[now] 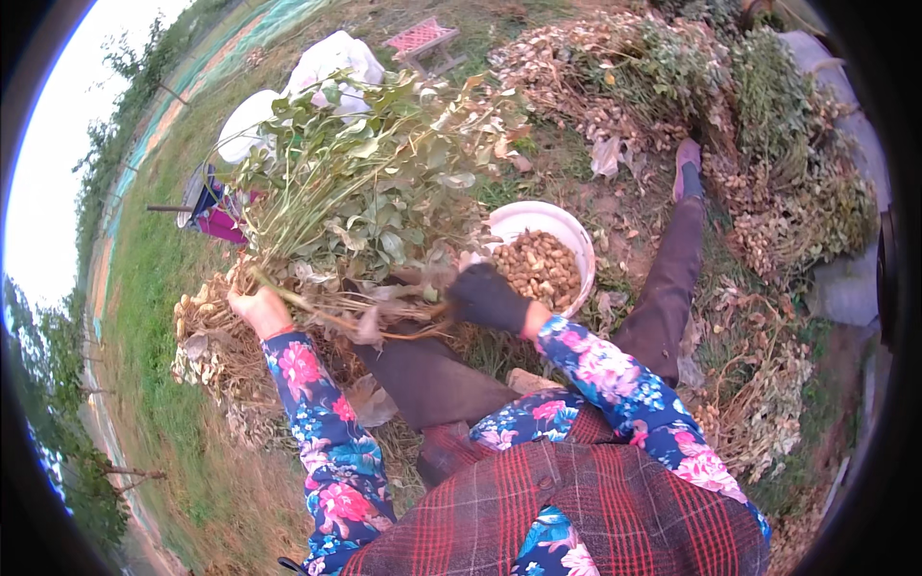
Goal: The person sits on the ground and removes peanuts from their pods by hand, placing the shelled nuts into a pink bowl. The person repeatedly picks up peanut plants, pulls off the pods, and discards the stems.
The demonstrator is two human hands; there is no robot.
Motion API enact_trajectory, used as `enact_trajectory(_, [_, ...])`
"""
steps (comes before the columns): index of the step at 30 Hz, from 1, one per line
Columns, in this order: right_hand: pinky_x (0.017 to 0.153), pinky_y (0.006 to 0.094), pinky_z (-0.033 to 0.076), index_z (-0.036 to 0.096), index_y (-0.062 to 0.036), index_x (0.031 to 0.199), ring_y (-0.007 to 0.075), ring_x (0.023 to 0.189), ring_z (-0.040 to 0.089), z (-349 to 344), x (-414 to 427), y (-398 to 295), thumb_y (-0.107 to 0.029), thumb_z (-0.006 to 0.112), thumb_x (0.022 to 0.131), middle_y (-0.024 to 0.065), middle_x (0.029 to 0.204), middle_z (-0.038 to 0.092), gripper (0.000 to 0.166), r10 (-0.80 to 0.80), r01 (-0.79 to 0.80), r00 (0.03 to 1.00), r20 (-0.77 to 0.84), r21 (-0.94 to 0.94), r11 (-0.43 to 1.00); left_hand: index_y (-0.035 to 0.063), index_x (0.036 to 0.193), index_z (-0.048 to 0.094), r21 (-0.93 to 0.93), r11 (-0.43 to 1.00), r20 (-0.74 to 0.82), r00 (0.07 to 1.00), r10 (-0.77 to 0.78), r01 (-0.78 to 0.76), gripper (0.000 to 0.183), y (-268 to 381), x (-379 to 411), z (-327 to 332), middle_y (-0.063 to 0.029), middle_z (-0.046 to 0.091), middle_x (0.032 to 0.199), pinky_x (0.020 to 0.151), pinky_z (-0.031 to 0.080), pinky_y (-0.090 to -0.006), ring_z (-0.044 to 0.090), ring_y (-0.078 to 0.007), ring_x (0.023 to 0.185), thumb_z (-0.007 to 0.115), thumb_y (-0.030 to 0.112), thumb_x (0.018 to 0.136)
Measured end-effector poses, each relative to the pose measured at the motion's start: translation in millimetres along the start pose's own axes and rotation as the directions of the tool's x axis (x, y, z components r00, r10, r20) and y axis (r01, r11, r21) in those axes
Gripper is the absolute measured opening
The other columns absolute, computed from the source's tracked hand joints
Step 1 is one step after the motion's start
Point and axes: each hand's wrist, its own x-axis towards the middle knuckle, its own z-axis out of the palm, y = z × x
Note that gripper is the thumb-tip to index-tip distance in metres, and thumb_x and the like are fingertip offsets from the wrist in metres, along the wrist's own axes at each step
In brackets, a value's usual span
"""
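My bare left hand grips a pale stem of a pulled peanut plant, which stretches across my lap toward the right. At its other end is my right hand, in a black glove, curled and blurred by motion beside the bucket. Whether its fingers hold anything is hidden. A white plastic bucket stands just past that glove, with peanuts in their shells inside. Leafy peanut plants are heaped beyond my hands. More peanut pods show on plants left of my left hand.
Large heaps of peanut plants lie at the far right, near my outstretched foot. White sacks and a small folding stool stand farther off. Green netting runs along the grass.
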Motion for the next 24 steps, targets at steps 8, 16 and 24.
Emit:
enact_trajectory(8, [0.070, 0.0330, 0.048, 0.060, -0.0059, 0.091, 0.0227, 0.076, 0.060, -78, -74, 47, -0.014, 0.064, 0.077, 0.0093, 0.084, 0.060, 0.017, 0.169, -0.153, 0.986, 0.012, 0.494, 0.856, 0.0065, 0.083, 0.049, -0.212, 0.975, -0.193, 0.981, 0.025, -0.066, 0.009, 55, 32, 9, -0.0059, 0.054, 0.076, 0.067, 0.046, -0.0284, 0.054, -0.0176, 0.068, 0.055, 0.012, 0.079])
enact_trajectory(16, [0.063, 0.0233, 0.042, 0.058, 0.0004, 0.094, 0.0075, 0.071, 0.048, -143, -108, 59, -0.009, 0.057, 0.080, -0.0012, 0.081, 0.053, 0.017, 0.384, -0.239, 0.923, -0.028, 0.739, 0.630, -0.0002, 0.069, 0.050, -0.036, 0.858, -0.428, 0.784, 0.450, -0.513, 0.027, 160, 96, 8, -0.0101, 0.056, 0.073, 0.047, 0.045, -0.0357, 0.052, -0.0212, 0.055, 0.072, 0.012, 0.063])
enact_trajectory(24, [0.069, 0.0229, 0.046, 0.059, -0.0007, 0.103, 0.0092, 0.083, 0.053, -130, -96, 41, -0.016, 0.064, 0.081, 0.0019, 0.090, 0.058, 0.028, 0.275, -0.242, 0.954, 0.119, 0.849, 0.470, -0.0024, 0.096, 0.049, -0.295, 0.802, -0.407, 0.828, 0.386, -0.519, 0.039, 174, 46, 72, -0.0114, 0.059, 0.083, 0.043, 0.047, -0.0304, 0.053, -0.0183, 0.055, 0.070, -0.006, 0.064])
